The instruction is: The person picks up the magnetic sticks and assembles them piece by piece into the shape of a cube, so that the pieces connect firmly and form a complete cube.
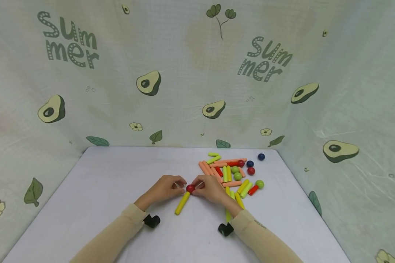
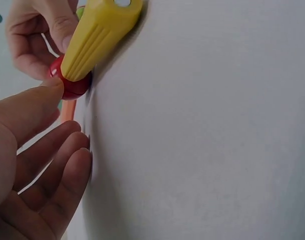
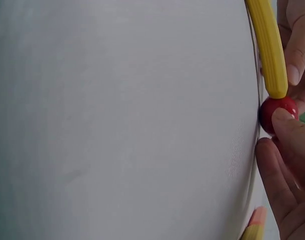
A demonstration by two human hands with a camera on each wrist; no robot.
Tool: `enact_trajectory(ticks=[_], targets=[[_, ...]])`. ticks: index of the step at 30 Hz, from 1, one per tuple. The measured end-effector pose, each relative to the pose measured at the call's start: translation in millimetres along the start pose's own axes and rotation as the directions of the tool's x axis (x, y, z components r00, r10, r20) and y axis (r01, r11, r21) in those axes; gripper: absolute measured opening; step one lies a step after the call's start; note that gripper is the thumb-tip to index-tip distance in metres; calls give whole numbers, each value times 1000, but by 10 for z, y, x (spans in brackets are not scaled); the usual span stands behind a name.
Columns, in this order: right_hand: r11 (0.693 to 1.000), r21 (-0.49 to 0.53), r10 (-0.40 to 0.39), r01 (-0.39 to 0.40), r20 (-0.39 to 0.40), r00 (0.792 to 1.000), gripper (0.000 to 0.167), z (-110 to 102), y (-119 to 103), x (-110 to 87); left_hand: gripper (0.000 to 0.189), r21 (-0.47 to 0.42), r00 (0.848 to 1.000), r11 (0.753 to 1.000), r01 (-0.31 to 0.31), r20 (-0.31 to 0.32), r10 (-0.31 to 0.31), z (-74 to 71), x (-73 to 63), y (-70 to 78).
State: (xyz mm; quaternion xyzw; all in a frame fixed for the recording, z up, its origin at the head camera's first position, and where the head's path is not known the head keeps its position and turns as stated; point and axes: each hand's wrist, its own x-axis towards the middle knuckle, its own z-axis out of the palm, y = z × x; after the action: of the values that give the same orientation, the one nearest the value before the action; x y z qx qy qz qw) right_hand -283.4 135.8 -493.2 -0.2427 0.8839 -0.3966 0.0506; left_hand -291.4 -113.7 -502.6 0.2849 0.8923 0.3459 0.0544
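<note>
Near the middle of the worktop (image 1: 118,182): red ball (image 1: 190,189), with yellow stick (image 1: 182,203) end-on against it, slanting away from the back edge and toward the left edge. Pinched at the ball, between thumb and fingertips, by right hand (image 1: 210,188). On the ball's other side: left hand (image 1: 165,186), fingers loosely bent and apart, thumb tip at the ball; firm contact not clear.

Gathered from beside the right hand toward the back right corner: coral sticks (image 1: 232,184), red sticks (image 1: 253,190), green sticks (image 1: 246,190), other yellow sticks (image 1: 242,186), green balls (image 1: 237,176), other red balls (image 1: 251,171). Nearest that corner: two dark blue balls (image 1: 261,156). At the sleeve cuffs: black cameras (image 1: 151,221). Beyond the back edge: pale cloth (image 1: 181,120) printed with avocados, leaves and "Summer".
</note>
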Motion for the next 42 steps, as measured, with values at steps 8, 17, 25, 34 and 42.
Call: enact_trajectory(ticks=[8,17,25,34,42], targets=[[1000,6,-6,6,26,1000,20,33,-14,25,22,-105,1000,994,-15,8,16,23,23,1],[1000,-29,5,-4,28,1000,22,-81,-28,-22,20,-117,1000,993,-5,2,6,51,49,-16],[988,-152,15,-12,17,1000,21,-540,14,-279,27,-56,1000,998,4,-5,-4,28,33,12],[965,-260,45,-36,25,999,24,-934,281,-536,25,-42,1000,999,1,-3,-2,21,11,8],[933,-355,54,-56,-14,998,24,-1091,468,-538,25,-47,1000,999,8,-6,-8,36,0,-11]])
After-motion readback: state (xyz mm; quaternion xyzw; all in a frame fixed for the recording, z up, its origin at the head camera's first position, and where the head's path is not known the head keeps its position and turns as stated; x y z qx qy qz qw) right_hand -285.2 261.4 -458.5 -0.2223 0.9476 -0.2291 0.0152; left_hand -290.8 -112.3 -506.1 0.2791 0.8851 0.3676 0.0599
